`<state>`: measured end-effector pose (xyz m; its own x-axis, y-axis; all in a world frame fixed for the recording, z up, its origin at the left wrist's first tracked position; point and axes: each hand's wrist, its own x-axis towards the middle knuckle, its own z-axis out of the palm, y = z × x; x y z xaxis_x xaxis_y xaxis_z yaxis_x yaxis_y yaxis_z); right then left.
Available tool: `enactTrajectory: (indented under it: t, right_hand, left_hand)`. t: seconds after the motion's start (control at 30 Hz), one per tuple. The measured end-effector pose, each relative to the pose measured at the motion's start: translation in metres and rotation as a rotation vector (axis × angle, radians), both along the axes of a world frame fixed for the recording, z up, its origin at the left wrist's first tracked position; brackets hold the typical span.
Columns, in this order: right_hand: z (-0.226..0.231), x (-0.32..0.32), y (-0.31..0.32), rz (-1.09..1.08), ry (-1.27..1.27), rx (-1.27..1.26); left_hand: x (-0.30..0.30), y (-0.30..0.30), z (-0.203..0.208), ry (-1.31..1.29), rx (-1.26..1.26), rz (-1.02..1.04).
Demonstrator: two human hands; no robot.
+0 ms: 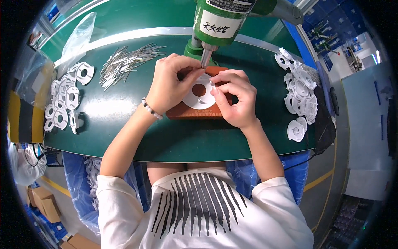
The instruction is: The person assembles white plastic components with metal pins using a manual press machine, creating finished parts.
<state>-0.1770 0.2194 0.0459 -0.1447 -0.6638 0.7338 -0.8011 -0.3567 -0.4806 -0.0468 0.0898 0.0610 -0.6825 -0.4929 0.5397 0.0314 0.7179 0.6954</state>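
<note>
A white plastic disc with a large round centre hole [191, 101] lies on a reddish-brown block [177, 112], right under the metal tip of a green press [226, 40]. My left hand [171, 81] reaches over the disc's upper left edge. Its thumb and index finger are pinched together beside the press tip; what they hold, if anything, is hidden. At the disc's right edge my right hand [237, 98] is closed, thumb and fingertips gripping the rim near a small raised post.
Thin metal pins [124, 66] lie in a loose pile behind my left forearm. Piled white plastic parts [68, 103] sit on the green table's left side, and more white parts [310, 107] on its right. Blue plastic-lined bins [78, 176] stand below the front edge.
</note>
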Motion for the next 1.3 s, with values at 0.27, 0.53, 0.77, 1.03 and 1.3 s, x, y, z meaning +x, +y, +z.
enactTrajectory:
  t: [0.27, 0.53, 0.77, 1.03, 1.3]
  right_hand:
    - [0.0, -0.001, 0.001, 0.003, 0.003, 0.012]
    - [-0.002, -0.002, 0.003, -0.057, -0.04, 0.033]
    - [-0.005, -0.005, 0.002, -0.029, -0.051, 0.083]
    - [-0.021, -0.013, -0.002, 0.009, -0.381, 0.27]
    - [-0.007, -0.022, -0.012, 0.1, -0.846, 0.229]
  left_hand:
    - [0.001, -0.001, -0.002, 0.003, -0.021, -0.026]
    - [0.009, 0.001, -0.004, -0.058, -0.012, 0.004]
    - [0.012, -0.018, -0.019, 0.112, 0.392, -0.067]
    - [0.018, -0.01, -0.019, 0.022, 0.47, -0.239]
    - [0.023, -0.015, -0.022, -0.012, 0.471, -0.233]
